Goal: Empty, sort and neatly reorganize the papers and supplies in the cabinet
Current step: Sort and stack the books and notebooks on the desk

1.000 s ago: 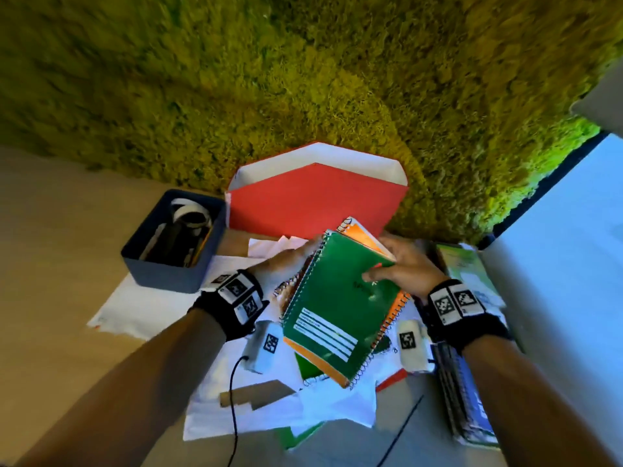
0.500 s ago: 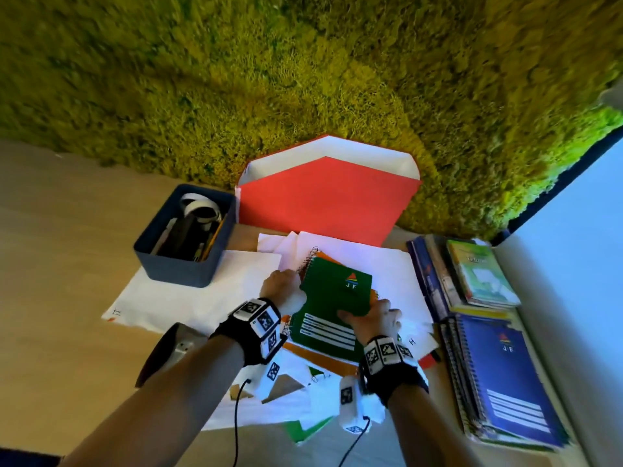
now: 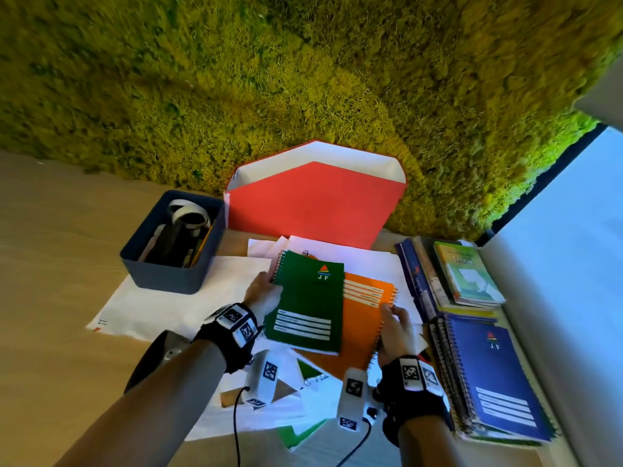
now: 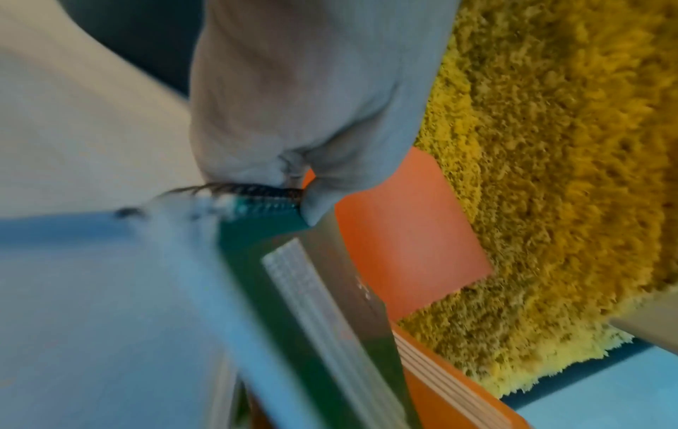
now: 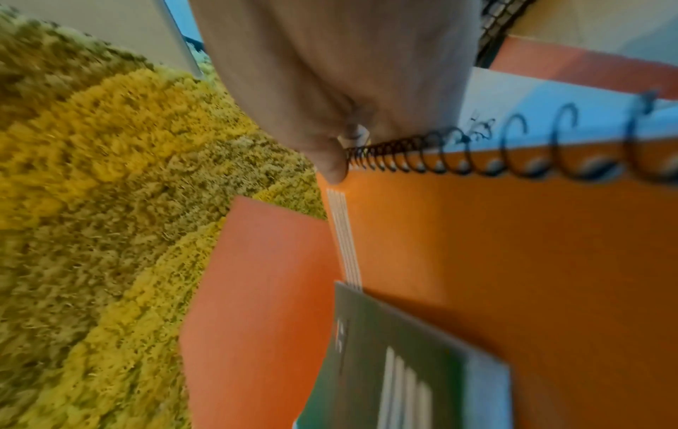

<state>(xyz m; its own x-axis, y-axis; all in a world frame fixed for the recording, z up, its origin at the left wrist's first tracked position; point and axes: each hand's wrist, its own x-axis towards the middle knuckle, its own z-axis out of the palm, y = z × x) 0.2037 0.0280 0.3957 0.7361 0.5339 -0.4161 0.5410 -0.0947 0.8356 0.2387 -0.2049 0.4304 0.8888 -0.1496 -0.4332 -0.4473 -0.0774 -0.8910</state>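
Green notebook [image 3: 308, 303] — logo "JF"; orange notebook [image 3: 365, 318] label — perhaps illegible

Paper, card, wire, plastic and moss on pale wood

The green notebook [image 3: 305, 308] and orange notebook [image 3: 365, 318] have matt card covers bound with dark wire spirals; under them lie smooth white paper sheets [image 3: 188, 298]. The red folder [image 3: 313, 203], upper centre, looks like matt card with a white lining. The grey bin [image 3: 168, 274], at left, is smooth matt plastic. The surface [image 3: 50, 264] is pale wood grain; the wall [image 3: 303, 79] behind is rough, fuzzy moss.
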